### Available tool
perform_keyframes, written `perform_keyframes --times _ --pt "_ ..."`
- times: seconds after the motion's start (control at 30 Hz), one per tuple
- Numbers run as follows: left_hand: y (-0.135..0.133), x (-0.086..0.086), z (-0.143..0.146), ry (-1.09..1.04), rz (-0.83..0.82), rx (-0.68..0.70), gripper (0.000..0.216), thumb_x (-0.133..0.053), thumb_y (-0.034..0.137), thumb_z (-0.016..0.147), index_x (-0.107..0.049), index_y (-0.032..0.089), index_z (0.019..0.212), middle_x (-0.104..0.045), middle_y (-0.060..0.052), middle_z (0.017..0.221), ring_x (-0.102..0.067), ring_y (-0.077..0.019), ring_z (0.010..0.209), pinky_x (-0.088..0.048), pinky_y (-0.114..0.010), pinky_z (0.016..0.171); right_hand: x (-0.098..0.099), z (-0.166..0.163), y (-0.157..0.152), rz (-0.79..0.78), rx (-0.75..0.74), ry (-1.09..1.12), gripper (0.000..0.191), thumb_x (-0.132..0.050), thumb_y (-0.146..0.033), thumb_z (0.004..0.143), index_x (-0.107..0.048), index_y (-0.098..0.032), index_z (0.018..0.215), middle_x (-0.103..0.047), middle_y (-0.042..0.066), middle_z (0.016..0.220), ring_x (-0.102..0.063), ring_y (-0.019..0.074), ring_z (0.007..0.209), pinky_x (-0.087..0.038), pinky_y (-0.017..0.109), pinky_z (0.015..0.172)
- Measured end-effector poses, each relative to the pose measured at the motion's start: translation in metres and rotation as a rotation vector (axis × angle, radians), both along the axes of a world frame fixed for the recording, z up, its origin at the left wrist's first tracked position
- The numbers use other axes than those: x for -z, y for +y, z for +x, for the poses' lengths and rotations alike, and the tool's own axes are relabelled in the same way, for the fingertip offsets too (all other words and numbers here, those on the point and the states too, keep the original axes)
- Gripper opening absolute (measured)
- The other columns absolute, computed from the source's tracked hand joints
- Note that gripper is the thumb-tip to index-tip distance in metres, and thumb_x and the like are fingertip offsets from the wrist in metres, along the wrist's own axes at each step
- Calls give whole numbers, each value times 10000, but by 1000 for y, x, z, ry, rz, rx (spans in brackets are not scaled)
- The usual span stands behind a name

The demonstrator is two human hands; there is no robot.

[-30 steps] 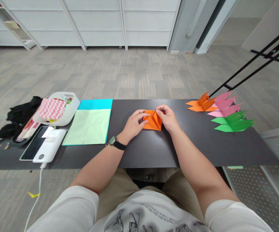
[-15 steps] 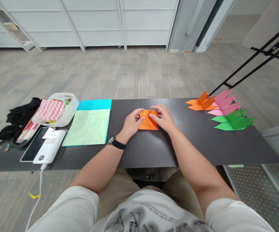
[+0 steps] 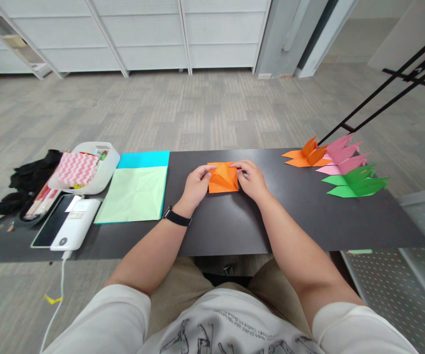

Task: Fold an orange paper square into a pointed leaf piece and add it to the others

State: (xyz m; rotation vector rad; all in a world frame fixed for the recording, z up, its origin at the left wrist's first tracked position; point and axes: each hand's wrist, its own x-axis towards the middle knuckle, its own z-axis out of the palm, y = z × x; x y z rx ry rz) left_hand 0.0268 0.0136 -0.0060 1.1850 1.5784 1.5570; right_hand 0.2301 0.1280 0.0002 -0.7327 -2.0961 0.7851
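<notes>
A folded square of orange origami paper (image 3: 222, 181) lies in front of me on the dark table, with crease lines and a flap showing on top. My left hand (image 3: 196, 184) pinches its left edge between thumb and fingers. At the right edge, my right hand (image 3: 249, 178) grips the paper too, its index finger reaching over the top right corner and its thumb by the side. The fingertips partly cover both edges.
Light green and blue paper sheets (image 3: 133, 194) lie left of my hands. Further left are a white power bank (image 3: 75, 223), a phone (image 3: 50, 228) and a white basket (image 3: 111, 164). Orange (image 3: 302, 156), pink (image 3: 345, 160) and green folded paper figures (image 3: 355, 184) stand at the right.
The orange paper has shifted slightly left and away from me. My right thumb has moved off the paper's top face to its right edge.
</notes>
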Motion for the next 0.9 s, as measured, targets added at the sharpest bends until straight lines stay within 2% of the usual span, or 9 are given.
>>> perform_keyframes --times 0.1,0.2,0.3,0.43,0.53,0.63,0.73,0.83,0.9 --pt "-2 0 0 -25 -16 17 298 -711 227 933 -787 187 1218 -808 -97 1202 -765 -235 1103 -590 -413 1067 -1 -1 0 -9 18 3 334 -503 -153 962 -808 -272 1031 -775 57 1063 -720 236 1019 -568 410 980" --pt "-4 -1 2 -35 -49 59 422 -792 273 888 -766 184 1300 -803 -101 1192 -770 -218 985 -632 -386 956 -3 -1 0 -60 68 26 323 -509 -189 951 -818 -263 1011 -798 54 1073 -731 239 1038 -561 410 996" --pt "-4 0 2 -45 -56 119 559 -812 228 844 -720 196 1394 -750 -112 1320 -764 -188 938 -646 -337 883 -4 0 2 -150 130 48 319 -516 -229 934 -825 -260 1010 -811 50 1112 -730 245 1071 -549 427 1036" --pt "-3 1 -1 53 -25 167 671 -688 80 821 -667 241 1472 -568 -124 1562 -743 -137 914 -652 -301 833 -2 1 5 -290 152 70 317 -533 -279 920 -832 -261 1022 -820 40 1109 -734 241 1054 -546 440 1057" --pt "-6 -1 -3 294 -10 134 766 -627 21 809 -606 262 1537 -500 -136 1609 -722 -193 1077 -657 -371 916 1 0 5 -369 126 83 315 -554 -295 914 -838 -255 1044 -827 46 1104 -744 241 1031 -557 447 1044" --pt "-12 -8 -2 631 31 27 678 -674 29 822 -671 262 1459 -453 -125 1659 -589 -299 1372 -554 -531 1150 2 -1 4 -397 128 56 303 -584 -269 896 -844 -253 1050 -837 46 1112 -752 240 1034 -564 440 1039" --pt "-16 -18 3 832 44 44 444 -650 40 874 -794 254 1236 -609 -98 1513 -566 -306 1391 -469 -558 1224 3 -2 3 -393 139 11 302 -600 -227 885 -852 -257 1049 -844 37 1120 -761 234 1039 -561 433 1055" --pt "-18 -26 10 847 8 193 317 -597 97 964 -825 252 1121 -770 -67 1184 -688 -254 1157 -538 -475 1108 4 -3 2 -376 143 -19 300 -608 -197 889 -858 -268 1039 -846 26 1118 -765 223 1040 -561 420 1067" --pt "-18 -29 13 828 -14 259 207 -644 201 1000 -824 249 1091 -798 -56 1103 -717 -245 1059 -552 -452 1049 5 -3 1 -364 152 -33 301 -609 -180 893 -860 -273 1029 -846 20 1103 -766 215 1028 -563 411 1069"
